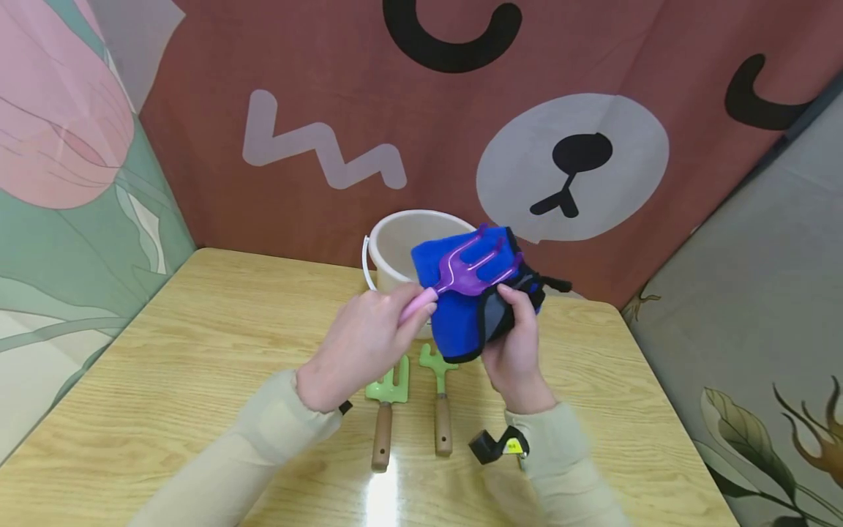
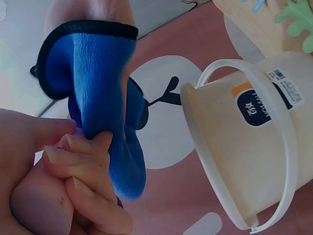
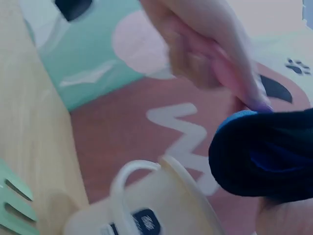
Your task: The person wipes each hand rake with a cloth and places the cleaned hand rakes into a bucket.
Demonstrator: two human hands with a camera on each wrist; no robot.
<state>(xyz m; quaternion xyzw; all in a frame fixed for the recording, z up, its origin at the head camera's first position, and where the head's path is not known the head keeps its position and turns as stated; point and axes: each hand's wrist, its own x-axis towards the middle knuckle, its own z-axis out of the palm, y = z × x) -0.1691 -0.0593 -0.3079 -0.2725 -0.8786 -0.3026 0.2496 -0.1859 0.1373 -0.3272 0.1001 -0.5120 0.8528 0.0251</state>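
My left hand grips the pink handle of a purple hand fork, fingers wrapped round it. The fork's tines lie across the front of a blue fleece piece with black edging and a grey patch. That piece is held by my right hand, thumb on its front. From the right wrist view, the fleece piece shows a black-edged, hollow end. In the left wrist view, my left fingers curl round the handle beside the hanging blue fabric.
Behind the hands a white bucket with a white bail handle stands on the wooden table. Below them lie a green fork with a wooden handle and a green rake-like tool. A printed curtain hangs behind the table.
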